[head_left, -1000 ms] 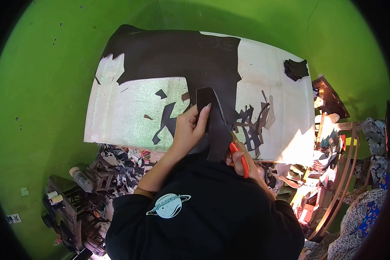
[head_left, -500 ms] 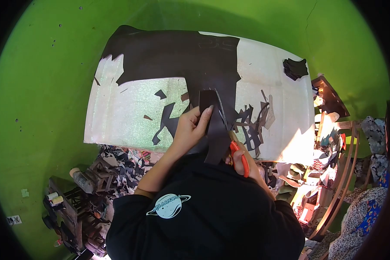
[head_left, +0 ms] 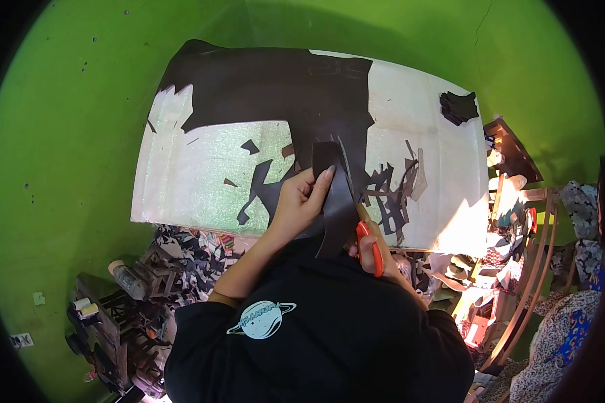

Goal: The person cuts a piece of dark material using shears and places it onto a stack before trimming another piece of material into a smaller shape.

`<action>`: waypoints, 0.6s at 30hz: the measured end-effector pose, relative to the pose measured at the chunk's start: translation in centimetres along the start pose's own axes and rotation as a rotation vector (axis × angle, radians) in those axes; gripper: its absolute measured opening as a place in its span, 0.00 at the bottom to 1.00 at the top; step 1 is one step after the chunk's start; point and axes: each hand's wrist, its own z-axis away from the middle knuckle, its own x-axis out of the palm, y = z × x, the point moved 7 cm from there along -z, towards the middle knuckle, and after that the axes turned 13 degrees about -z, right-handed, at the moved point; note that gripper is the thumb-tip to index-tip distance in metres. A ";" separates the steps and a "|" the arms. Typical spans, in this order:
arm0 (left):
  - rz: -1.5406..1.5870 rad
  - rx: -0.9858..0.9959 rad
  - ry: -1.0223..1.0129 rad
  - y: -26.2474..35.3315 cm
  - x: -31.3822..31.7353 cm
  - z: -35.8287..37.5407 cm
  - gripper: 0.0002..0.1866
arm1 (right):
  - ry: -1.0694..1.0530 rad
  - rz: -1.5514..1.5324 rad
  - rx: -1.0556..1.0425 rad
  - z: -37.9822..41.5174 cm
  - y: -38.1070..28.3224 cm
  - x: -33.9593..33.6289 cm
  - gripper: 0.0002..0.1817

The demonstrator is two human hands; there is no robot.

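Observation:
My left hand (head_left: 301, 205) pinches a dark piece of sheet material (head_left: 336, 201), thumb on top. Around the orange handles of a pair of scissors (head_left: 370, 245), my right hand (head_left: 383, 252) is closed. The scissor blades point up along the right edge of the held piece; where they meet it is hard to make out. Behind my hands, a large dark sheet (head_left: 262, 87) covers much of the pale table (head_left: 423, 94). Dark offcuts (head_left: 390, 201) lie to the right of my hands, and more scraps (head_left: 254, 191) lie to the left.
A stack of dark cut pieces (head_left: 458, 107) sits at the table's back right. A green wall (head_left: 67, 134) stands behind and to the left. Scraps cover the floor at the near side, with a wooden stool (head_left: 104, 329) at left and a curved wooden frame (head_left: 528, 289) at right.
The held piece has shifted slightly right, and its surface has tilted and catches more light. My left hand has moved slightly right. The scissor handles have shifted slightly left and look closer together.

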 end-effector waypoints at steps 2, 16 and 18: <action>-0.008 0.023 0.005 -0.1 0.0 0.0 0.13 | -0.008 0.009 -0.005 0.0 -0.2 0.2 0.47; 0.125 -0.003 -0.015 -1.1 1.3 0.9 0.12 | 0.064 0.173 -0.133 -0.6 -1.9 0.1 0.41; 0.110 -0.006 -0.025 -1.3 1.4 0.9 0.12 | 0.067 0.161 -0.129 -0.6 -1.7 0.0 0.41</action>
